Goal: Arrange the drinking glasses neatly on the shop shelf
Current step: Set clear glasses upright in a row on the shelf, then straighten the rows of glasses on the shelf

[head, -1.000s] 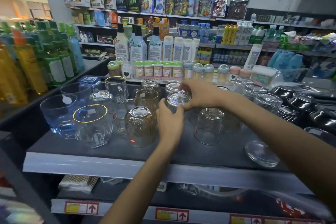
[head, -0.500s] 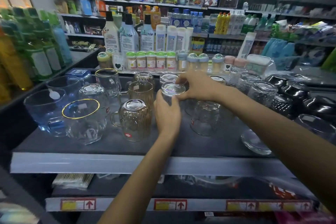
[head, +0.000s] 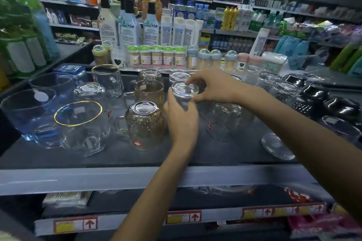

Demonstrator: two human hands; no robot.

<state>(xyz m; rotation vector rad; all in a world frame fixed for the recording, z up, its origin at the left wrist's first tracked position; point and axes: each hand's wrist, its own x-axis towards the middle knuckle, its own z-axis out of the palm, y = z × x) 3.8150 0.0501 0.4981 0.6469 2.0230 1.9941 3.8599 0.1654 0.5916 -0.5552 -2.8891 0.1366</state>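
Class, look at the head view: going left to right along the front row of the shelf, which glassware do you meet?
Blue jug → gold-rimmed clear mug → upturned amber mug → clear glass held in the left hand and right hand → upturned clear mug → clear dish.

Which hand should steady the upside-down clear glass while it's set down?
Left. The left hand wraps the clear glass at its side; the right hand only pinches its upturned base.
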